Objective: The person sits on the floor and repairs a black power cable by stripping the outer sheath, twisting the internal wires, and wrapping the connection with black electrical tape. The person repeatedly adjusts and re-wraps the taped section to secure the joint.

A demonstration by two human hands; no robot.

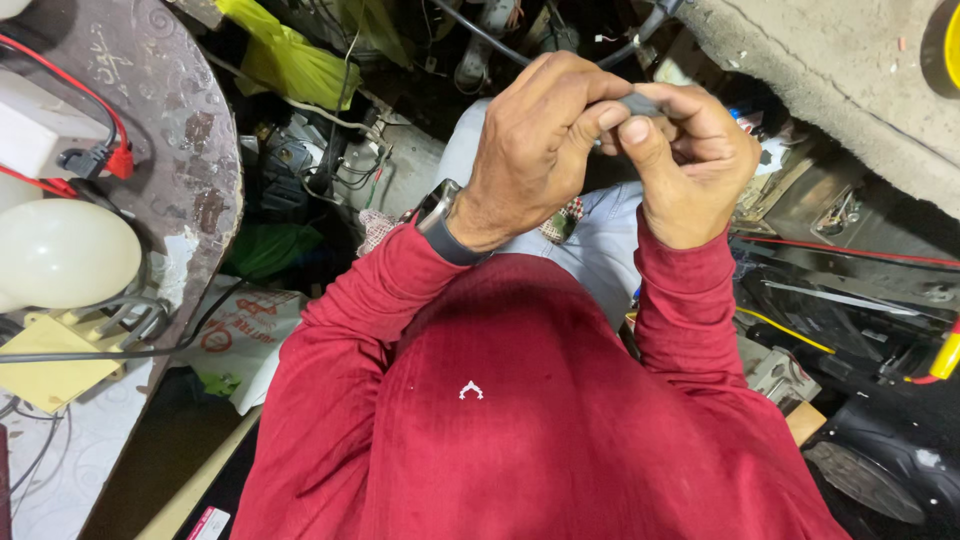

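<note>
Nearest, red sleeves (540,400) rising from 6 o'clock. Above, left hand (535,150) and right hand (685,165) pressed together at 12 o'clock, fingers curled tight, pinching a small dark grey part (640,102) between the thumbs and forefingers. Farther off at 9 o'clock, white bulb (65,252); yellow bag (285,60) at 11.

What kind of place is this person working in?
Probably a small electrical or electronics repair workshop. Loose wires and parts lie heaped on the floor, red leads run over a worn bench beside a white bulb, and both hands, left hand and right hand, pinch a small grey part.
</note>
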